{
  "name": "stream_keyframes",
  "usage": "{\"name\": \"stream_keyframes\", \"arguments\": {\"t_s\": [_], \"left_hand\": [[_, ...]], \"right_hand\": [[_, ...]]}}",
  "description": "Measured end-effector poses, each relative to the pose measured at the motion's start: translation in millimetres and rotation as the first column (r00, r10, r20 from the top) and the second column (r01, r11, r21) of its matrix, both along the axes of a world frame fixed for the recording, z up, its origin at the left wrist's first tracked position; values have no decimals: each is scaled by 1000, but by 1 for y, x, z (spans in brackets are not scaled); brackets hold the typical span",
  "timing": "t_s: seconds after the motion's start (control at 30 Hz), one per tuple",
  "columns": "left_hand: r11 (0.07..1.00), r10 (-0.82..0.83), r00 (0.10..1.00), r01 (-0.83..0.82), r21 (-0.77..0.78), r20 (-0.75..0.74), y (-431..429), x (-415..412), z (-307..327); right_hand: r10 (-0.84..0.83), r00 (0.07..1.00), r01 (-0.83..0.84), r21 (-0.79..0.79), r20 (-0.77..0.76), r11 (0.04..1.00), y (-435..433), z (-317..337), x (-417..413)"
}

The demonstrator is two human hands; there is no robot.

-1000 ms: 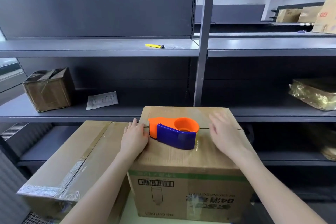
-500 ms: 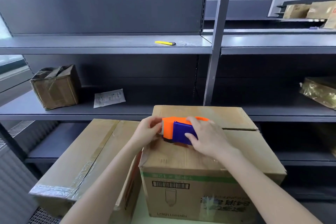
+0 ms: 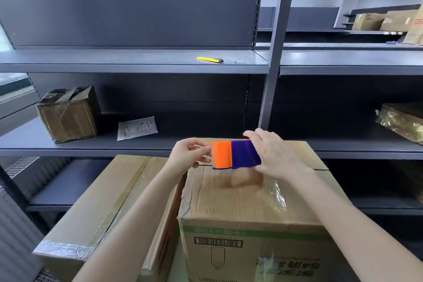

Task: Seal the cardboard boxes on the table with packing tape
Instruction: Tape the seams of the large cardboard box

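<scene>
An orange and blue tape dispenser (image 3: pixel 234 154) is lifted just above a cardboard box (image 3: pixel 247 204) in the middle. My right hand (image 3: pixel 278 155) grips its blue end from the right. My left hand (image 3: pixel 191 154) pinches at the orange end, fingers curled at the tape edge. The box top shows a glossy strip of clear tape and a seam running right. A second cardboard box (image 3: pixel 96 208) with tape along its top leans at the left, touching the first box.
Grey metal shelving stands behind. A yellow utility knife (image 3: pixel 209 59) lies on the upper shelf. A small worn box (image 3: pixel 68 113) and a paper slip (image 3: pixel 137 128) sit on the middle shelf. A gold-wrapped parcel (image 3: pixel 402 121) lies at the right.
The dispenser lay on the box top with both hands flat beside it. My right hand then took hold of it and lifted it, and my left hand came to pinch its orange end.
</scene>
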State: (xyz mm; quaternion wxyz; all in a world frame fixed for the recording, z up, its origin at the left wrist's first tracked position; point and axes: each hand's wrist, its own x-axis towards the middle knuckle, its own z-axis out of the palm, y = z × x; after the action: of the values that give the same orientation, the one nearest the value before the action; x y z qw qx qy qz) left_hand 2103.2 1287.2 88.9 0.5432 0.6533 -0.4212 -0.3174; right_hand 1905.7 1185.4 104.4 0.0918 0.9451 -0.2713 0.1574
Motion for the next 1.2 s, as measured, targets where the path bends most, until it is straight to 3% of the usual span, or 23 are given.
{"name": "stream_keyframes", "arguments": {"t_s": [0.1,0.2,0.33,0.5,0.7,0.8,1.0,1.2], "left_hand": [[1000,18,1000,-18,7,-23,0,0,0],[999,39,999,-38,19,-37,-2,1,-1],[996,74,997,-74,44,-1,-6,9,0],[986,63,998,-67,156,31,-13,25,-1],[974,109,989,-87,209,-96,-14,47,-2],[975,72,990,-43,218,-125,-8,55,4],[987,54,989,-32,156,-141,-11,66,27],[980,-9,994,30,195,-109,-12,61,26]], "right_hand": [[-67,997,65,-95,-26,993,-10,-11,9],[-68,993,87,-217,92,972,-15,-22,22],[5,986,35,-243,166,969,-16,-24,33],[-26,992,13,-109,-125,994,-11,7,42],[-7,982,11,21,-191,1000,-16,21,51],[16,983,-11,29,-182,1000,-20,30,52],[11,994,-26,-137,-113,990,-24,53,59],[17,997,-12,57,-81,998,-24,57,51]]}}
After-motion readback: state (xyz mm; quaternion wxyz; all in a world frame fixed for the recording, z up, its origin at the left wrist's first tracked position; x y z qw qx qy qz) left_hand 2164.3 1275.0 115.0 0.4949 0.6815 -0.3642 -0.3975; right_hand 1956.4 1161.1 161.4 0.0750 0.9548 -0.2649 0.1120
